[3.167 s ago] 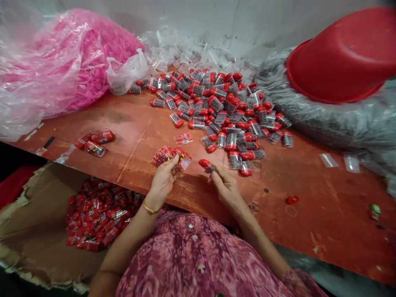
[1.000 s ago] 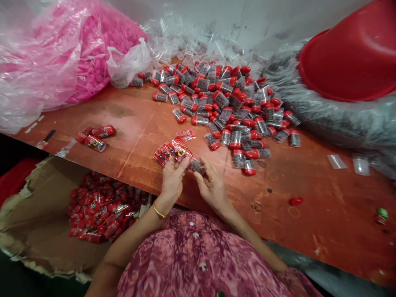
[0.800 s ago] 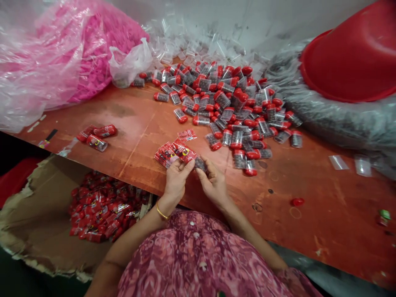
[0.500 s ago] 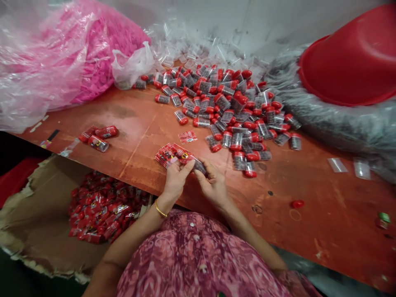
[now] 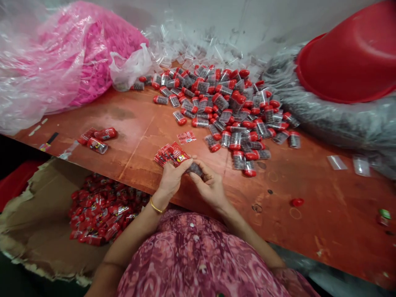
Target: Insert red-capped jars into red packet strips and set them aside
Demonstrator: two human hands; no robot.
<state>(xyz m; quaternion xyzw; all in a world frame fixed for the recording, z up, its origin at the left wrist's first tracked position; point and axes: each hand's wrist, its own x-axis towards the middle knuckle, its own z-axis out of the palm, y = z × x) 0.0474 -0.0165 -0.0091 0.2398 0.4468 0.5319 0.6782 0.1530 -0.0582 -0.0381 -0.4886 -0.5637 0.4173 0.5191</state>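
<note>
My left hand (image 5: 171, 177) is closed on a fanned stack of red printed plastic sleeves (image 5: 168, 152), thumb on top. A small clear container with dark contents (image 5: 195, 169) is between my two hands, and my right hand (image 5: 210, 185) has its thumb and fingers closed round it. The container's far end meets the front sleeve; whether it sits inside the sleeve is hidden by my fingers. Just beyond the stack a loose red sleeve (image 5: 187, 137) lies flat on the table.
A heap of red-capped clear containers (image 5: 216, 99) spreads across the table (image 5: 136, 123). Several sleeved containers (image 5: 98, 145) lie at left, above a carton (image 5: 40, 231) with many more. A pink-filled bag (image 5: 83, 53) and a red tub (image 5: 346, 62) stand at the back.
Both hands have shifted slightly left. The front sleeve's printed face now shows more fully above my left thumb, and more of the container's dark body shows between my hands.
</note>
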